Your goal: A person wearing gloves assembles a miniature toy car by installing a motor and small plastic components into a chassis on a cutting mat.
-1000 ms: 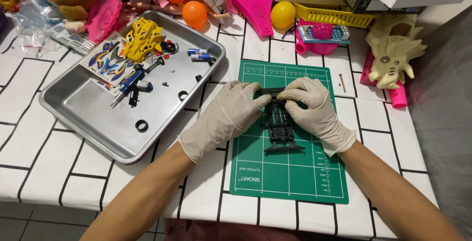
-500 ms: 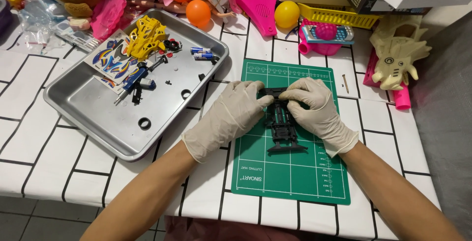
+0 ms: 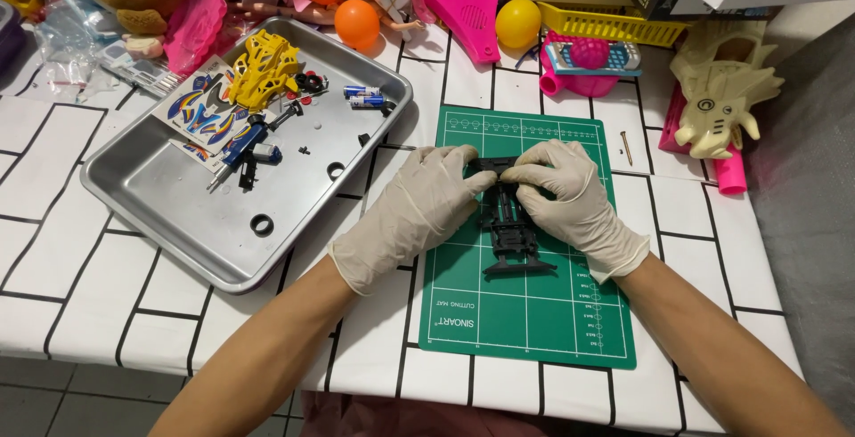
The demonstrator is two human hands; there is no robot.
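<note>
Both hands: I see my left hand (image 3: 419, 214) and right hand (image 3: 570, 196), gloved, fingers clamped on the black toy chassis (image 3: 512, 232).
Chassis: on the green cutting mat (image 3: 534, 312), long axis running away from me, far end between my fingertips.
Nearer: both equal.
Left: metal tray (image 3: 178, 214) with yellow car body (image 3: 263, 67).

Cream latex gloves on left hand (image 3: 419, 214) & right hand (image 3: 574, 201), forearms bare.
</note>
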